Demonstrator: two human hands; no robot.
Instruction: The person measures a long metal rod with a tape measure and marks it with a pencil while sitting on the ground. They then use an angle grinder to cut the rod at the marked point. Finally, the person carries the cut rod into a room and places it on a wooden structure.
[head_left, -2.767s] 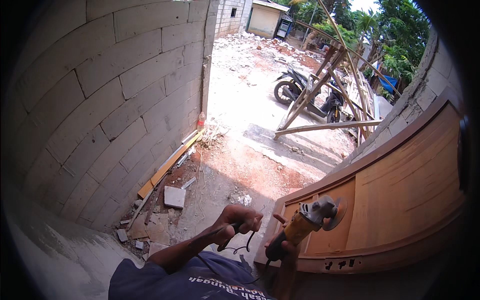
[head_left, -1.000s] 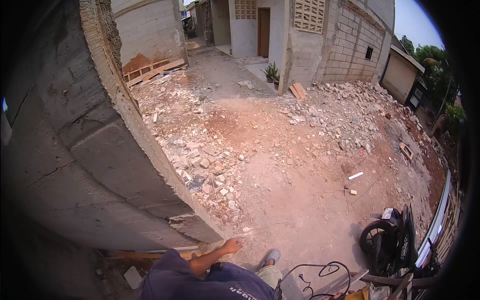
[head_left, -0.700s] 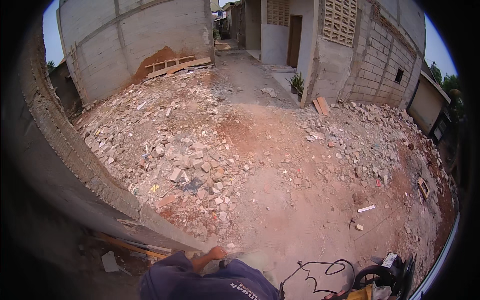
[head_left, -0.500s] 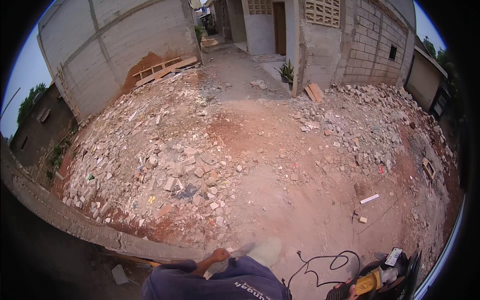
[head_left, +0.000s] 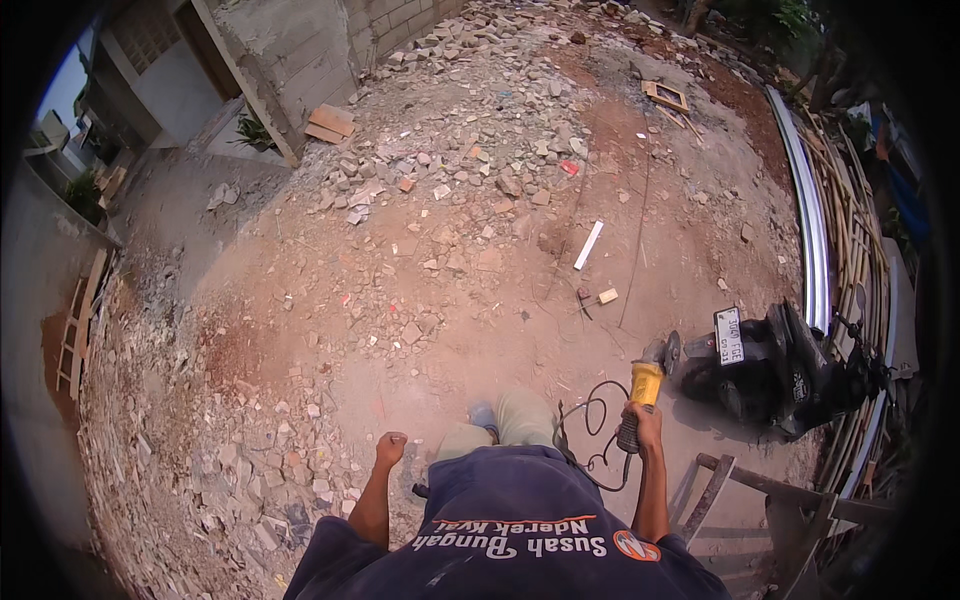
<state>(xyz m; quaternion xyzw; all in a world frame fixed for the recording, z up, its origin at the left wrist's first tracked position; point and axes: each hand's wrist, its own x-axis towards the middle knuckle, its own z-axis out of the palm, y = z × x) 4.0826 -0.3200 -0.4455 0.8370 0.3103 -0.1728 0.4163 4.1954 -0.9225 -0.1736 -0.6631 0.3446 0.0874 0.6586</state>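
Note:
My right hand is wrapped round the black body of a yellow angle grinder, held out at my right side. The grinder's disc end points away from me, close to the rear of a parked motor scooter. A black power cord runs from its back end and loops beside my leg. My left hand hangs at my left side over the ground, fingers curled in. Whether it holds something small cannot be made out.
A black motor scooter stands at the right, near a wooden trestle. Long silver metal sheets and bamboo poles lie beyond. Broken rubble spreads ahead and left. A white strip and a hammer lie on the dirt.
My view has swung to the right and down, bringing the scooter, trestle and metal sheets into sight. The grinder stays in my right hand and now shows fully.

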